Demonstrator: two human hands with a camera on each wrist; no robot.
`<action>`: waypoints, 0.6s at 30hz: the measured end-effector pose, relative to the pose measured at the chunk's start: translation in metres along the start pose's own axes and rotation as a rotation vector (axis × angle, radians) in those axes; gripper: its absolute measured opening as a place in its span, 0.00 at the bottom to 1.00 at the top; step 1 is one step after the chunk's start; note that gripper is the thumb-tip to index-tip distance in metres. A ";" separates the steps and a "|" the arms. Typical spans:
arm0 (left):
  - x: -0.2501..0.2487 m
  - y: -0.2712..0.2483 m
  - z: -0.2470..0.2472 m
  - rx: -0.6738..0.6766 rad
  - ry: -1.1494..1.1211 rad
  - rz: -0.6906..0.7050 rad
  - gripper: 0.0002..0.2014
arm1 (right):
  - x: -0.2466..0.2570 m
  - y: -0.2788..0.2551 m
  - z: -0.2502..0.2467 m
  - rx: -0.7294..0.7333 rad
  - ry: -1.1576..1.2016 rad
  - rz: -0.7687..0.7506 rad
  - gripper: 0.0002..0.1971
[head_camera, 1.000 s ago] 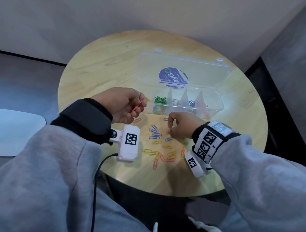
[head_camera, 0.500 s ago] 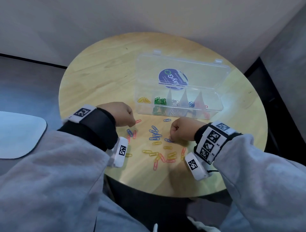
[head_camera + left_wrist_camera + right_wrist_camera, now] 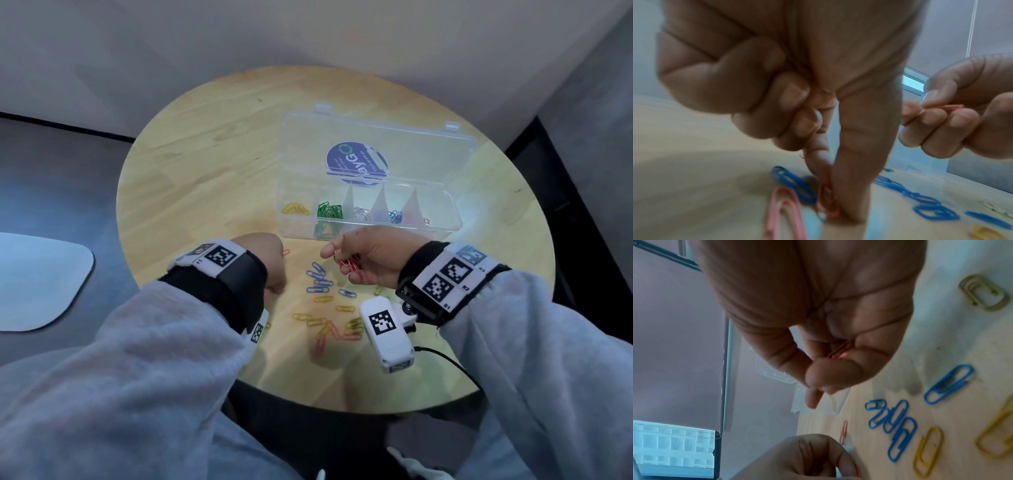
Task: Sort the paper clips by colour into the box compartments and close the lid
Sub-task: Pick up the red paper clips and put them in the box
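- While the left hand (image 3: 265, 263) bends down to the tabletop (image 3: 205, 178), its thumb and forefinger pinch a red clip (image 3: 827, 204), likely gathering one colour at a time.
- Between the hands, blue clips (image 3: 318, 281) and yellow clips (image 3: 313, 320) lie loose, unsorted.
- The right hand (image 3: 368, 258), raised just before the box (image 3: 442, 224), holds a bunch of red clips (image 3: 349, 264), probably saving trips.
- The lid (image 3: 376, 144) stands open, compartments partly filled.

Dim, cool light; wrist views motion-blurred; head view bowed at edges; soft shadows.
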State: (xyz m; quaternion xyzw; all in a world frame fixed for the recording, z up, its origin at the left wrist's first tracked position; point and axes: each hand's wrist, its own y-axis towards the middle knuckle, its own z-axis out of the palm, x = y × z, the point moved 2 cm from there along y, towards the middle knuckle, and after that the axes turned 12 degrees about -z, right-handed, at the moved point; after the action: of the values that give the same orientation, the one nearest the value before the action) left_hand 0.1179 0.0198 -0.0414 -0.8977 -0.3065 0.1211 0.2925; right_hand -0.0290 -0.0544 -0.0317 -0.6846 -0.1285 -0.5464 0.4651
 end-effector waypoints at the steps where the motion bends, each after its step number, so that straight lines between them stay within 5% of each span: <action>1: 0.000 0.000 -0.001 -0.016 0.010 0.006 0.13 | 0.000 0.000 0.001 0.005 -0.008 0.005 0.13; 14: 0.007 0.000 -0.002 0.043 -0.021 0.020 0.09 | 0.003 0.007 0.017 -0.015 -0.067 -0.001 0.14; 18: 0.023 -0.010 -0.028 0.093 -0.349 0.100 0.07 | 0.006 0.012 0.022 -0.028 0.018 0.012 0.16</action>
State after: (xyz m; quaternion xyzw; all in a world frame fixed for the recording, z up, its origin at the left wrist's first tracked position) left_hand 0.1425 0.0277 -0.0139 -0.8627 -0.3019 0.3032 0.2695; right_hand -0.0043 -0.0455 -0.0318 -0.6867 -0.1124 -0.5516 0.4600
